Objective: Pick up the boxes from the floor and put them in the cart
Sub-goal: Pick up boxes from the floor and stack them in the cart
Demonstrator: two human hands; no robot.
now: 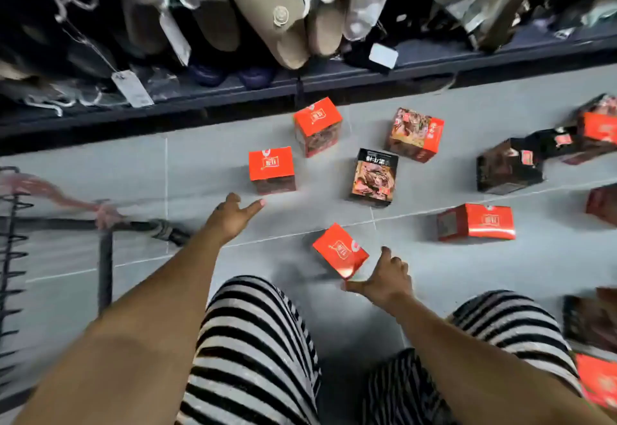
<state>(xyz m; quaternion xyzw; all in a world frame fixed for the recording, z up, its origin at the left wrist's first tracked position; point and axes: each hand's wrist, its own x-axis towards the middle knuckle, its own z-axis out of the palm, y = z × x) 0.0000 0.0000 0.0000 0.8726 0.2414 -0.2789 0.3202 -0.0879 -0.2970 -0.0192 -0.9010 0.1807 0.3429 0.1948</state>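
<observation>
reaching for two boxes on the floor [200, 164] is judged the step in hand. both hands are released, nothing grasped: the left hand [233, 216] is spread near the red box [272, 169] beside the black box [374, 177], the right hand [384, 277] by the tilted red box [340, 251] on the near side of the black box. opposite faces should be pinched firmly before the cart [104, 267] is approached.
</observation>
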